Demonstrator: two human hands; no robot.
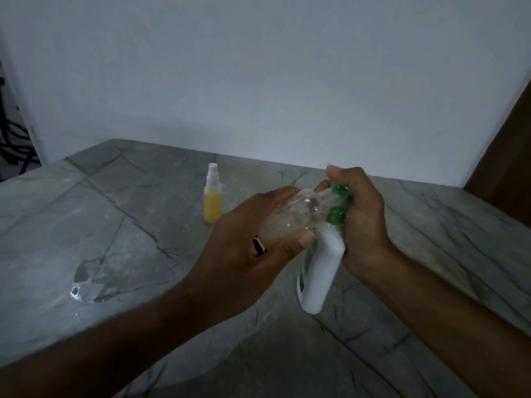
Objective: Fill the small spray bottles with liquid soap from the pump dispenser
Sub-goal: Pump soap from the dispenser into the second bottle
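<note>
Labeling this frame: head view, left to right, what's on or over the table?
Wet patch → yellow-filled spray bottle → left hand holding clear small bottle → white pump dispenser → right hand gripping its green pump top.

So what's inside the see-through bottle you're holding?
The clear bottle in the left hand shows foamy bubbles and a little yellowish liquid at its bottom end. Fingers cover part of it.

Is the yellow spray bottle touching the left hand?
Apart. The head view shows bare table between the yellow spray bottle and the left hand.
</note>
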